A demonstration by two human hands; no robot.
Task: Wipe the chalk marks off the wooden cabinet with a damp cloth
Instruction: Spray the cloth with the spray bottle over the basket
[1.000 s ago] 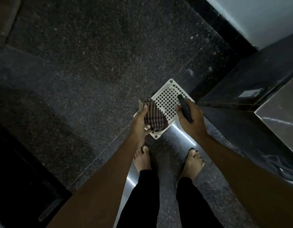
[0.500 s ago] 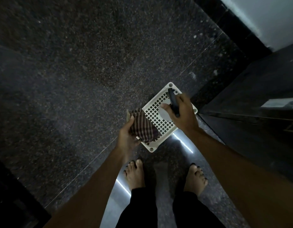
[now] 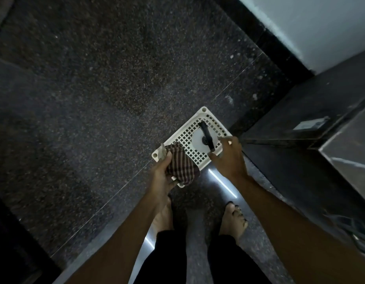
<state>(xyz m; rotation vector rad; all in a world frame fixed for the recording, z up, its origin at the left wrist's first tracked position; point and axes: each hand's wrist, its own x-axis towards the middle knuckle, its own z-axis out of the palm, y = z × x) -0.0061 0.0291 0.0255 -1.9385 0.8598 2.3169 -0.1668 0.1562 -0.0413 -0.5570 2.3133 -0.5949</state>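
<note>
- Cloth [image 3: 182,165], checked in dark and pale stripes, sits bunched in the left hand [image 3: 163,175]. The fingers wrap it from below and the thumb presses on its top edge. It hangs over the near corner of the basket, above the bare feet.
- Whether it is damp cannot be told in this dim light.
- Right hand [image 3: 228,158] hovers just beside the cloth with its fingers spread and gripping nothing. The thumb tip is at the near end of a dark-handled item [image 3: 206,136]; I cannot tell whether they touch.
- That item lies across a pale round base in the white perforated basket [image 3: 204,110], which stands on the speckled stone floor [image 3: 116,99].
- The step looks like parting with the item. It is best done by lifting the right hand straight up so the handle is not snagged and the item stays settled inside the basket walls.
- The left hand should keep the cloth gathered so no tail trails, then fold it to a flat face for wiping.
- A dark unit [image 3: 300,111] stands to the right, below a pale wall. No chalk marks show, so I cannot say it is the cabinet.
</note>
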